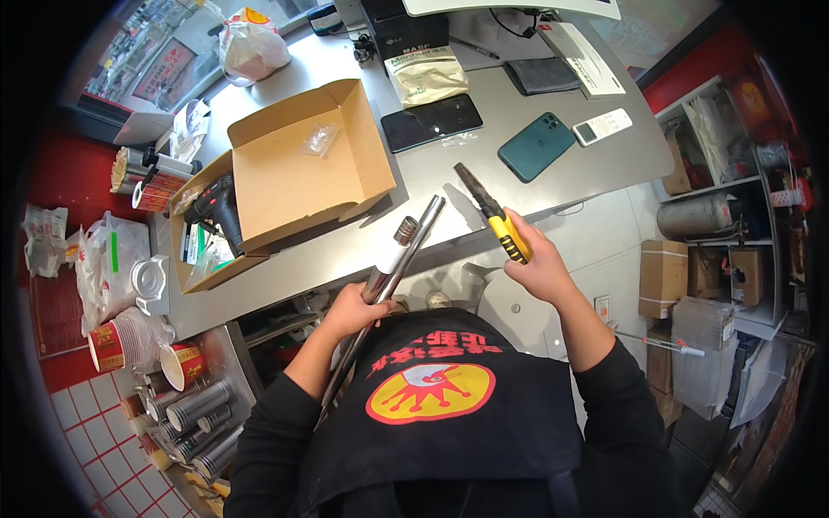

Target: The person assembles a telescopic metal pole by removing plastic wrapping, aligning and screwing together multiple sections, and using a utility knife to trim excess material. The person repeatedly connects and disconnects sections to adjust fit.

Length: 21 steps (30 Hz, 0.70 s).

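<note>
My left hand point(352, 309) is closed around shiny metal tubes point(420, 231) near the front of my apron point(518, 406). One tube is long and slim. Beside it is a shorter, thicker piece with a white band and a ridged, thread-like end point(404, 230). In my right hand point(540, 266) is a hand tool point(503, 231) with a yellow-and-black grip and a dark, narrow blade-like end. It points up and left over the front edge of the grey counter point(432, 177), apart from the tubes. The lower ends of the tubes run down beside my apron.
An opened cardboard box point(294, 186) stands on the counter at left, with a black power drill point(223, 211) in its side. A black phone point(432, 123), a green phone point(537, 147) and a white remote point(603, 127) lie beyond my hands. Shelves point(721, 203) stand at right.
</note>
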{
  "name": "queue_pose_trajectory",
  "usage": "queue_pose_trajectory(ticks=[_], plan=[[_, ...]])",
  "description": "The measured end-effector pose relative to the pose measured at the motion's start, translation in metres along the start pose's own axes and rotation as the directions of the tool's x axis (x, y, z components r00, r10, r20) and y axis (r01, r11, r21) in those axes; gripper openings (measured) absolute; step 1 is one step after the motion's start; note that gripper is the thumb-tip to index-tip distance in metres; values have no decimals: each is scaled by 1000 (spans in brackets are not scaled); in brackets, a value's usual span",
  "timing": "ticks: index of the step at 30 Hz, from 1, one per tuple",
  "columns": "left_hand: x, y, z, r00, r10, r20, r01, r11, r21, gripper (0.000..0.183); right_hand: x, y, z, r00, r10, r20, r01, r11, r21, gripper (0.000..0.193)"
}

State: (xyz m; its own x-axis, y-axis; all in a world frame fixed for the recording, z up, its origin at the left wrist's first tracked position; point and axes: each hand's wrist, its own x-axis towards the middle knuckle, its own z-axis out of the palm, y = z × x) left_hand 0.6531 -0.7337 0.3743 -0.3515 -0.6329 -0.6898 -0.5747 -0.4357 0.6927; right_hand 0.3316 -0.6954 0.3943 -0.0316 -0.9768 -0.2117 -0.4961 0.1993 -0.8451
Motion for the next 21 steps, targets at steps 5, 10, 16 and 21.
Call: queue_pose_trajectory(ticks=[5, 10, 16, 21], plan=[[2, 1, -7, 1000, -29, 7, 29, 998, 56, 21, 0, -11, 22, 999, 52, 0, -52, 998, -22, 75], [7, -6, -8, 999, -19, 35, 18, 1000, 17, 22, -3, -14, 31, 989, 151, -4, -151, 988, 21, 75], [14, -10, -10, 1000, -13, 26, 13, 1000, 5, 23, -1, -1, 34, 991, -42, -125, 54, 994, 93, 69], [15, -5, -12, 999, 11, 39, -11, 1000, -5, 23, 1, -3, 39, 972, 218, 86, -232, 951, 204, 70]])
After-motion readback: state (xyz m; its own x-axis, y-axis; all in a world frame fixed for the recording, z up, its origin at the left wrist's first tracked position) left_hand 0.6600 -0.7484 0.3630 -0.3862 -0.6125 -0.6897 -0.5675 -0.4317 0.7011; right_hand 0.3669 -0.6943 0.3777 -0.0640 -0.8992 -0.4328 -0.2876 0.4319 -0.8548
